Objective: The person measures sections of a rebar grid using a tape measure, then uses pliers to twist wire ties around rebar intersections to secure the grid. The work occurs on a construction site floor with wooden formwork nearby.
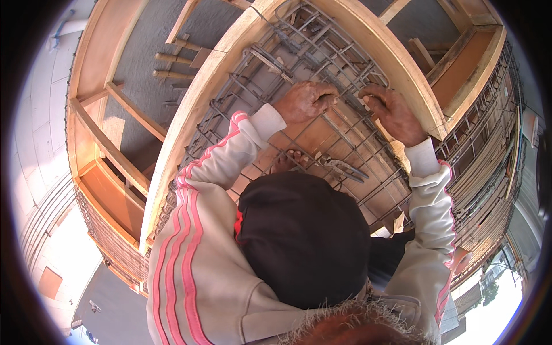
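My left hand (307, 101) is closed over the rebar cage (339, 129), its fingers curled toward the middle. Whatever may be inside those fingers is hidden. To the right, my right hand (395, 114) is bent over with thumb and fingers drawn together, beside the inner face of the curved wooden board (397, 63). Anything in that pinch is too small to name. The hands are apart, with thin steel bars between them. Nearer to me, a pair of pincers (345, 168) rests on the bars, next to a bare foot (287, 161).
Another curved board (207, 80) borders the cage on the left. Beyond it lie several wooden-handled tools (172, 75) on a grey surface. Timber framing (138, 115) stands at left, and more steel bars (483, 167) at right. A round black cloth shape (305, 236) covers the lower middle.
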Demonstrator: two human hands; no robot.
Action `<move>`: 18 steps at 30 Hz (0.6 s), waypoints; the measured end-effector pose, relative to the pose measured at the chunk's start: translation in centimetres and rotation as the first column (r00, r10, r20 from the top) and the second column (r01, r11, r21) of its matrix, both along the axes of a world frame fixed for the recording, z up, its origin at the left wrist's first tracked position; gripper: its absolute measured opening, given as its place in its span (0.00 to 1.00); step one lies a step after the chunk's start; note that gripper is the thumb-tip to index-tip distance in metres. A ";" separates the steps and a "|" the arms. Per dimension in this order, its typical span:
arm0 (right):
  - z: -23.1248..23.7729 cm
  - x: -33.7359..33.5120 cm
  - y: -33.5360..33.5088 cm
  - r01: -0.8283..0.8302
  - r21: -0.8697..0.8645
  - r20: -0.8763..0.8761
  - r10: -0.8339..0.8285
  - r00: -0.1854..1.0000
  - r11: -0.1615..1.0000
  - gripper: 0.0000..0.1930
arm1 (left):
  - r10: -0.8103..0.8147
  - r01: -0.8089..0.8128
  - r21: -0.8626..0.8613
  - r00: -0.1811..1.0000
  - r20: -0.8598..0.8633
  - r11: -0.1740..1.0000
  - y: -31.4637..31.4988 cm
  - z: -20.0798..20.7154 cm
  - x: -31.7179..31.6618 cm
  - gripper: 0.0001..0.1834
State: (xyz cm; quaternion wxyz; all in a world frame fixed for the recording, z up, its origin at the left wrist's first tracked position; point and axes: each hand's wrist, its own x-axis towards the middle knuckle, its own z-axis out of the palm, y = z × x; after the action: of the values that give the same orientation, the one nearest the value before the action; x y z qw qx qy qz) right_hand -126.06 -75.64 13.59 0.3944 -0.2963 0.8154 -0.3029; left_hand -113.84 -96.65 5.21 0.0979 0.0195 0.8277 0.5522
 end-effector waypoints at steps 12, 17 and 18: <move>-0.9 -0.4 -0.3 -0.056 0.040 0.165 0.048 0.985 0.998 0.12 | -0.147 0.034 -0.358 0.944 -0.294 0.933 -0.3 -1.2 2.3 0.16; -1.6 0.1 -0.8 -0.039 0.153 -0.065 0.049 0.997 0.987 0.12 | -0.309 0.132 -0.518 0.911 -0.272 0.845 -1.3 -1.0 1.6 0.20; -1.7 0.5 -0.8 -0.100 0.213 -0.104 0.124 0.987 0.972 0.12 | -0.315 0.132 -0.525 0.908 -0.276 0.840 -1.7 -1.1 1.4 0.20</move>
State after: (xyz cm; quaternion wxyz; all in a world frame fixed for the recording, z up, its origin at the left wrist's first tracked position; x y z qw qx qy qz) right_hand -125.58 -76.48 11.89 0.3914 -0.3163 0.8460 -0.1760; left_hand -112.46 -98.34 4.12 0.0148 0.1903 0.9368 0.2932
